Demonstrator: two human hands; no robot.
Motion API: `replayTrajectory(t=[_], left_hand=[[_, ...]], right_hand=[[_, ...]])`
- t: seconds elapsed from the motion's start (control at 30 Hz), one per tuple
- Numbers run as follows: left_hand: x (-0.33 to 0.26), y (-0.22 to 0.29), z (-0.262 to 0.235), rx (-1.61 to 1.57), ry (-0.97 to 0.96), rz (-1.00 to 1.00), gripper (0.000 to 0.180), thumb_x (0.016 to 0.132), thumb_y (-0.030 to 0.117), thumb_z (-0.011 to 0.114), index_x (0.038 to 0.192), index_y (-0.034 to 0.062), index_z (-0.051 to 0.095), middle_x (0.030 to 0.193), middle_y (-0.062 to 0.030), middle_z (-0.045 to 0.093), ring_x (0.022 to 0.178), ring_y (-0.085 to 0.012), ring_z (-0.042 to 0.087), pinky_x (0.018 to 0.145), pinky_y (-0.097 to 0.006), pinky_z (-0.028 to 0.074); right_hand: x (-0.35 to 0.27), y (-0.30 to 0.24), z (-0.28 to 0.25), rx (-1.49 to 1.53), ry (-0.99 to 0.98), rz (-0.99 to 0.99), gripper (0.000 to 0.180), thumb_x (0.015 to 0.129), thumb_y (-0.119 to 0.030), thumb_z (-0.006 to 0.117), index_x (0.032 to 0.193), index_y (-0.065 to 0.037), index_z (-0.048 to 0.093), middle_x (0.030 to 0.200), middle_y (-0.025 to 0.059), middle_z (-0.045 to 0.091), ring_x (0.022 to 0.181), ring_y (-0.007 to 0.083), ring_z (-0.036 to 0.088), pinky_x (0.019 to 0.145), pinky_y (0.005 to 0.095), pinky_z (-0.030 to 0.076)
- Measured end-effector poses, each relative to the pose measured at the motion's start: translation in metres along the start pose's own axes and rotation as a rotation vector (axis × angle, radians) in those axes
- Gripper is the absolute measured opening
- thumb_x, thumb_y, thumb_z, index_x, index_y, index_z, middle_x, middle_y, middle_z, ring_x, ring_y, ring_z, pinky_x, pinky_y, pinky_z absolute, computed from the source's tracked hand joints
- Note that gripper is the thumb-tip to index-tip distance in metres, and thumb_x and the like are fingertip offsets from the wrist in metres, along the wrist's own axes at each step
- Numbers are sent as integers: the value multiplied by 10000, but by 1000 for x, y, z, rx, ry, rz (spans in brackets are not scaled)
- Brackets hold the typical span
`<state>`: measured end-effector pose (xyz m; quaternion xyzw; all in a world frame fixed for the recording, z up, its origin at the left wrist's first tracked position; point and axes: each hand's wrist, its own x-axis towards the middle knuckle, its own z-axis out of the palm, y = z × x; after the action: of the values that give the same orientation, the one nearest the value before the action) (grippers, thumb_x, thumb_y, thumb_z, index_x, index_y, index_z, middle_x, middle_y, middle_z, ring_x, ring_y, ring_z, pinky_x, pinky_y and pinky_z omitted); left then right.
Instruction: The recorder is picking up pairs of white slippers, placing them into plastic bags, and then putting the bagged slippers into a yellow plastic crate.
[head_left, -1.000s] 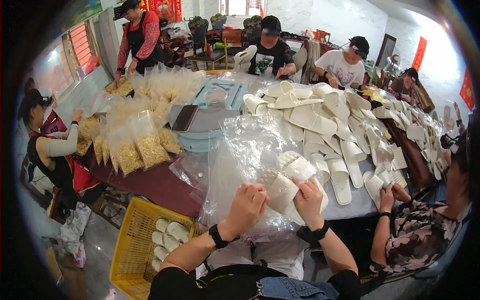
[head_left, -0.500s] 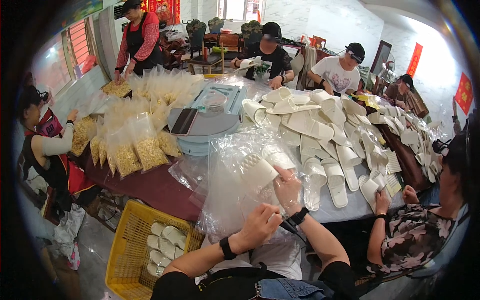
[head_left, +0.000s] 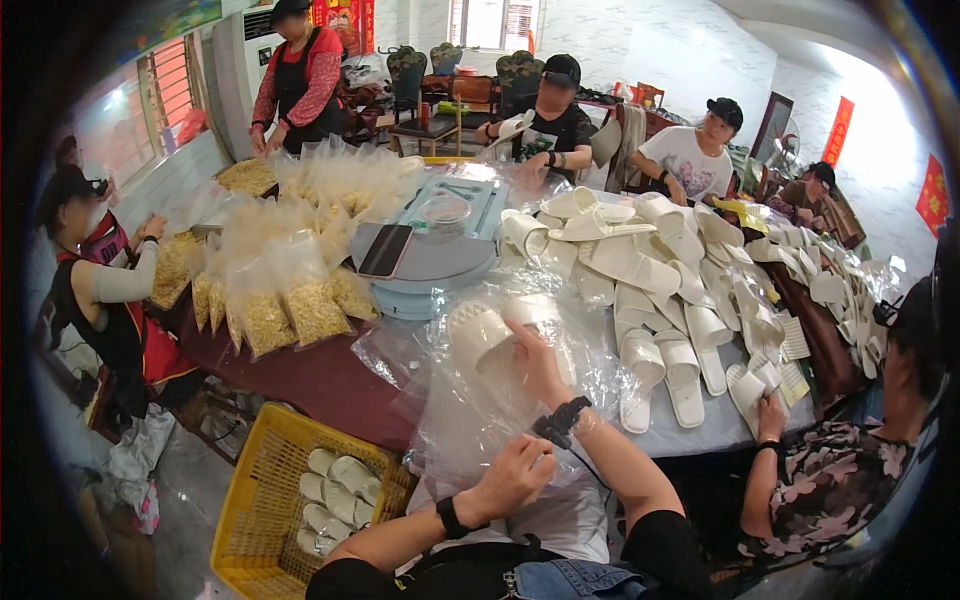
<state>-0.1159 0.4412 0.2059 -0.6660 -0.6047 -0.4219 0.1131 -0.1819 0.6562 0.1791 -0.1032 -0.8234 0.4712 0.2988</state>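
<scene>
A pair of cream slippers (head_left: 482, 338) lies within a clear plastic bag (head_left: 455, 415) at the table's near edge. My right hand (head_left: 537, 365) reaches over the bag, its fingers closed at the inner edge of the left slipper of the pair. Lower and closer to me, my left hand (head_left: 512, 478) is curled with its fingertips together beside the bag's near end; whatever they pinch, if anything, is hidden. To the right, a large pile of loose cream slippers (head_left: 630, 262) covers the table.
A yellow plastic basket (head_left: 262, 490) with several slippers stands at lower left. Bags of yellowish pieces (head_left: 318, 308) fill the table's left side. A phone (head_left: 386, 250) rests on grey-blue plastic lids (head_left: 440, 262). Co-workers sit and stand around, one handling a slipper (head_left: 748, 390) at my right.
My right hand has moved left and slightly up along with the bagged slippers. My left hand has dropped a little lower. The whole view has shifted slightly.
</scene>
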Motion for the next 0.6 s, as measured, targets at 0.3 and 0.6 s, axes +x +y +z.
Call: replayTrajectory(t=[0.3,0.6], left_hand=[[-8,-15,-27,81,64,-220,520,835,151,730,1304,34,538,1348,-182,494,1240,-405,468,1027,-508,389],[-20,-46,-22,137,-189,-221,770,719,-17,579,1467,41,404,1607,-199,289,1507,-440,217,1123,-673,244]], right_hand=[[-40,-14,-39,-504,-38,-318,802,821,69,600,1559,-136,364,1364,203,545,1193,338,588,953,352,481],[-131,-70,-182,-480,-276,14,365,790,111,555,1092,-18,713,1065,150,717,997,364,674,848,415,555]])
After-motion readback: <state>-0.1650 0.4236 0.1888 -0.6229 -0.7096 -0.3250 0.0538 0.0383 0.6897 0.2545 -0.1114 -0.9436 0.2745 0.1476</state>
